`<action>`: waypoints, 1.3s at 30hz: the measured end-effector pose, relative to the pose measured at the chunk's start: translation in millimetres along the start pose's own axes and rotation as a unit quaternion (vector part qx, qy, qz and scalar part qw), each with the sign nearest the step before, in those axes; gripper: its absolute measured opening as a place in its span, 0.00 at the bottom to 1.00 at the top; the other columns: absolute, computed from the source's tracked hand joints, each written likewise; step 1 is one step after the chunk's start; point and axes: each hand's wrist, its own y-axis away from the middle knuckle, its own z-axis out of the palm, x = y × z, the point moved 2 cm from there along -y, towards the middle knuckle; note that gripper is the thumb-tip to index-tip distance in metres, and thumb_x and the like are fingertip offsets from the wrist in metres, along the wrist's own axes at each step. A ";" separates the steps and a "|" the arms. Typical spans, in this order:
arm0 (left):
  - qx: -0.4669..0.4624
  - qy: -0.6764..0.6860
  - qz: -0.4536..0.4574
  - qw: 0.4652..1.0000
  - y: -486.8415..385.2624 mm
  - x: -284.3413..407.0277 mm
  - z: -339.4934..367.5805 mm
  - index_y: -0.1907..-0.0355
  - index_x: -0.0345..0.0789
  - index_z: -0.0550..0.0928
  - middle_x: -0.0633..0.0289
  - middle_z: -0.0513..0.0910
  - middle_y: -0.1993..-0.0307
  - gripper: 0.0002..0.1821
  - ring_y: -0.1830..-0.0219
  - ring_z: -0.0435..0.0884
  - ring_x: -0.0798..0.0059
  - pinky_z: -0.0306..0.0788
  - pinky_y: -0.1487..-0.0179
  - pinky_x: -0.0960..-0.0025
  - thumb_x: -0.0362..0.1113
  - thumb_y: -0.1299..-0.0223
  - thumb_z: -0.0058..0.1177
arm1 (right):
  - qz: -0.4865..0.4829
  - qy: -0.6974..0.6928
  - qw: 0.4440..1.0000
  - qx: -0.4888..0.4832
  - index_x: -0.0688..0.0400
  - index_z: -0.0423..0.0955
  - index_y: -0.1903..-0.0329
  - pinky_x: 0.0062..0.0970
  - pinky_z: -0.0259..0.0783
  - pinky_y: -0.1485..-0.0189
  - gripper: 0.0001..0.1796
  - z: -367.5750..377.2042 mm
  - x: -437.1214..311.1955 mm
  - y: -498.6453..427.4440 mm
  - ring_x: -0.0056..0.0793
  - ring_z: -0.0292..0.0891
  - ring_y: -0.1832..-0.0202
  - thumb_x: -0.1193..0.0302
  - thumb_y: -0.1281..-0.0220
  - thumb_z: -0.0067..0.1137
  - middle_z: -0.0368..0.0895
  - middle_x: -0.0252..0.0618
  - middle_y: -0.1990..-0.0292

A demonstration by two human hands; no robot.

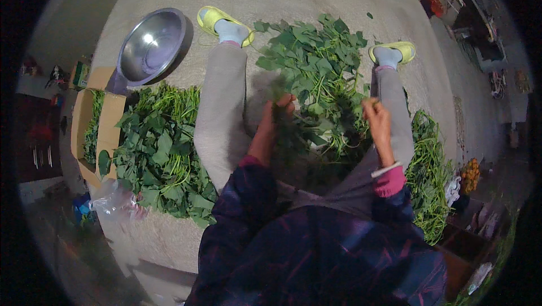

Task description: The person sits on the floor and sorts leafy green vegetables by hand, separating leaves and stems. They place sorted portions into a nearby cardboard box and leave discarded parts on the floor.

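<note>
Between my outstretched legs lies a loose heap of leafy green stems (315, 62), with the look of sweet potato greens. My left hand (283, 106) is curled over the heap's left side. Blurred greens (281, 126) show above and below its fingers, and it appears to grip them. Across the heap, my right hand (376, 116) hovers by my right knee with bent fingers. Leaves show just beside its fingertips, but whether it pinches any is unclear. A pale bangle (386, 169) circles my right wrist. Shadow darkens the heap near my lap.
Left of my leg, a thick pile of greens (165, 149) lies against a cardboard box (108, 130) holding more. A metal basin (151, 47) tilts behind it. Clear plastic (112, 200) lies nearby. More stems (430, 179) lie beyond my right leg.
</note>
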 end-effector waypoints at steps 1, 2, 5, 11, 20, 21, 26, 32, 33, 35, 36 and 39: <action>-0.045 0.035 -0.015 0.998 -5.6 3.2 -0.7 0.58 0.38 0.76 0.67 0.74 0.78 0.16 0.79 0.71 0.77 0.66 0.74 0.70 0.49 0.37 0.52 | -0.012 0.040 0.996 -0.074 0.61 0.76 0.59 0.34 0.69 0.65 0.14 6.7 11.2 13.2 0.42 0.76 0.71 0.62 0.37 0.55 0.80 0.49 0.72; -0.121 0.076 -0.013 0.990 -12.5 5.4 1.5 0.59 0.38 0.76 0.68 0.73 0.79 0.15 0.80 0.69 0.79 0.64 0.76 0.71 0.49 0.36 0.51 | 0.005 0.085 0.985 -0.153 0.60 0.77 0.59 0.35 0.69 0.65 0.14 11.9 22.2 25.3 0.43 0.76 0.70 0.61 0.37 0.55 0.80 0.49 0.71; -0.186 0.113 -0.032 0.976 -32.0 -2.8 10.9 0.60 0.33 0.77 0.67 0.75 0.79 0.18 0.81 0.70 0.78 0.62 0.78 0.73 0.48 0.36 0.52 | 0.004 0.247 0.944 -0.221 0.54 0.77 0.58 0.37 0.72 0.60 0.13 19.7 39.4 47.7 0.48 0.78 0.64 0.59 0.38 0.54 0.82 0.46 0.68; -0.100 -0.115 0.026 0.988 -27.0 -4.6 23.6 0.58 0.33 0.78 0.61 0.80 0.72 0.14 0.76 0.76 0.73 0.70 0.71 0.69 0.40 0.41 0.54 | 0.002 -0.086 0.993 -0.079 0.57 0.71 0.45 0.29 0.71 0.52 0.21 25.4 11.2 34.1 0.32 0.79 0.57 0.58 0.34 0.52 0.83 0.43 0.59; 0.080 -0.108 0.052 0.990 43.0 1.3 44.2 0.60 0.33 0.77 0.60 0.82 0.70 0.11 0.70 0.81 0.71 0.75 0.66 0.69 0.39 0.38 0.55 | -0.132 -0.112 0.952 -0.251 0.62 0.52 0.32 0.31 0.58 0.34 0.38 123.5 -39.3 79.4 0.40 0.61 0.35 0.63 0.39 0.58 0.66 0.50 0.38; 0.104 -0.013 -0.017 0.994 45.7 0.1 41.4 0.61 0.34 0.77 0.61 0.81 0.70 0.11 0.71 0.81 0.72 0.75 0.66 0.68 0.39 0.39 0.55 | -0.151 -0.131 0.949 -0.243 0.62 0.53 0.32 0.30 0.58 0.34 0.36 125.6 -41.8 83.0 0.39 0.60 0.35 0.62 0.37 0.56 0.65 0.48 0.37; 0.057 0.102 -0.101 0.988 59.8 -2.1 37.0 0.64 0.31 0.77 0.59 0.81 0.73 0.10 0.72 0.81 0.67 0.75 0.68 0.66 0.37 0.41 0.56 | 0.053 -0.039 0.896 -0.438 0.64 0.53 0.31 0.32 0.57 0.34 0.34 129.4 -29.0 87.3 0.41 0.61 0.35 0.59 0.33 0.50 0.64 0.51 0.36; 0.062 0.069 -0.165 0.982 49.8 -21.0 21.6 0.68 0.32 0.77 0.57 0.80 0.75 0.09 0.74 0.81 0.67 0.75 0.69 0.64 0.37 0.42 0.56 | -0.087 -0.061 0.920 -0.378 0.62 0.69 0.47 0.34 0.65 0.45 0.21 131.3 2.3 66.4 0.36 0.69 0.47 0.57 0.32 0.49 0.76 0.45 0.52; 0.098 0.096 -0.164 0.977 47.0 -24.4 16.4 0.70 0.33 0.77 0.58 0.80 0.76 0.09 0.75 0.80 0.68 0.75 0.70 0.65 0.38 0.42 0.56 | -0.005 -0.032 0.920 -0.391 0.61 0.77 0.59 0.31 0.69 0.51 0.19 127.3 15.4 50.4 0.31 0.74 0.57 0.58 0.33 0.49 0.81 0.40 0.62; 0.158 0.123 -0.138 0.970 43.6 -29.6 6.5 0.72 0.35 0.76 0.60 0.78 0.78 0.09 0.77 0.78 0.69 0.74 0.72 0.66 0.38 0.43 0.56 | 0.026 -0.154 0.961 -0.229 0.60 0.77 0.63 0.27 0.70 0.61 0.15 120.1 30.0 14.5 0.24 0.75 0.66 0.61 0.34 0.49 0.81 0.35 0.69; 0.180 0.123 -0.114 0.969 41.2 -30.8 2.4 0.73 0.36 0.76 0.61 0.77 0.79 0.10 0.78 0.77 0.70 0.73 0.73 0.66 0.39 0.43 0.57 | 0.009 -0.109 0.985 -0.136 0.60 0.77 0.65 0.28 0.70 0.62 0.14 116.0 35.1 -4.6 0.28 0.76 0.68 0.63 0.33 0.47 0.80 0.38 0.70; 0.203 0.074 -0.094 0.972 37.4 -34.1 -6.3 0.75 0.37 0.75 0.63 0.74 0.81 0.10 0.80 0.74 0.73 0.70 0.75 0.68 0.39 0.44 0.57 | -0.082 0.019 0.996 0.029 0.55 0.77 0.60 0.33 0.71 0.60 0.09 112.8 36.8 -45.4 0.36 0.77 0.63 0.69 0.36 0.48 0.80 0.40 0.66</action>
